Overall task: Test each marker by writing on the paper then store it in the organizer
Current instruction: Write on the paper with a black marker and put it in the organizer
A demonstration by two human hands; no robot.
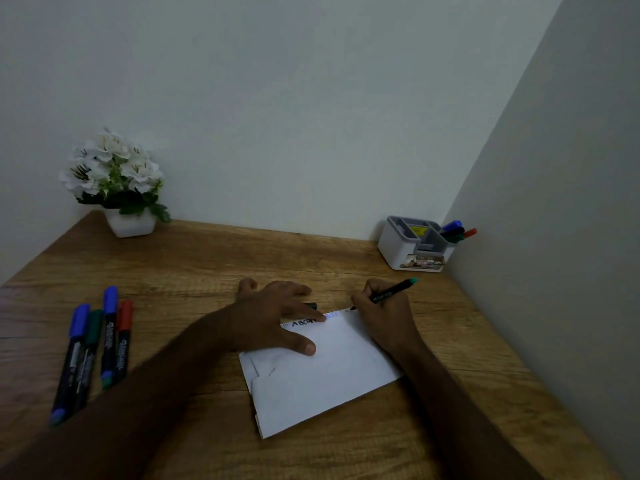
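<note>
My right hand (382,315) grips a black marker with a teal end (393,292), its tip pressed to the far right corner of the white folded sheet of paper (329,372), the barrel slanting up and away to the right. My left hand (277,311) lies flat with fingers spread, thumb and fingertips pinning the sheet's far edge; a small black piece, probably the cap (310,305), pokes out beneath those fingers, though I cannot tell whether they pinch it. Black letters and a run of blue ones line the top edge of the paper, so this test comes third or later, I judge.

The white and grey plastic desk organizer (414,249) stands beyond my right hand, in the far right corner, already bristling with stored markers (456,231) in blue, black, green and red-orange. The marker's long axis points roughly toward it, and my right hand is plainly the nearer one, so the storing move should go forward and slightly right.

Four untested markers (91,348), capped in blue, green, blue and red, lie side by side well off to the left, beside my left forearm, their barrels running toward and away from me.

The work happens on a wood-grain table (207,271) set into a corner of pale walls (311,116), dimly lit. A white pot of white artificial flowers (114,178) sits at the far left.
</note>
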